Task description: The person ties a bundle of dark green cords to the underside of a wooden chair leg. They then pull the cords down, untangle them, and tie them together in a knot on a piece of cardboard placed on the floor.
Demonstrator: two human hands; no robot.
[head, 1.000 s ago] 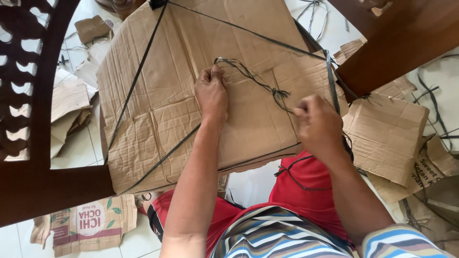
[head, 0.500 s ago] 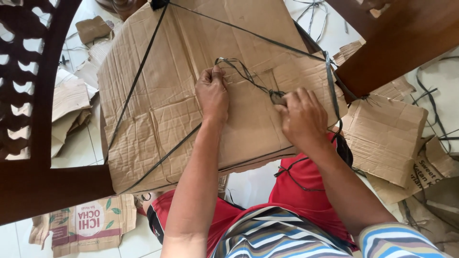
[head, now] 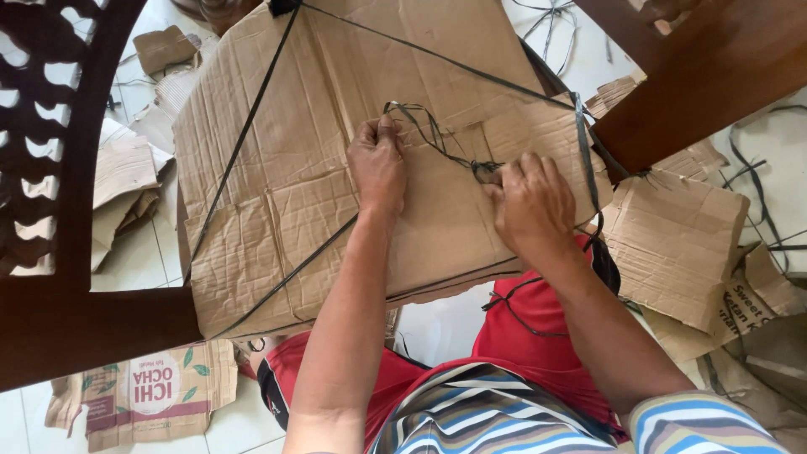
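Two hands sit on my flattened cardboard bundle point(head: 336, 168) — left hand point(head: 378, 164) pinching the black strap point(head: 437, 143) shut, right hand point(head: 531, 206) curled tight at its knot point(head: 483, 170), strap running slantwise between them, right nearer

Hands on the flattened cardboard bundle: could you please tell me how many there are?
2. The left hand presses the black strap mid-bundle; the right hand holds the strap knot just to its right. The cardboard bundle may hide others.
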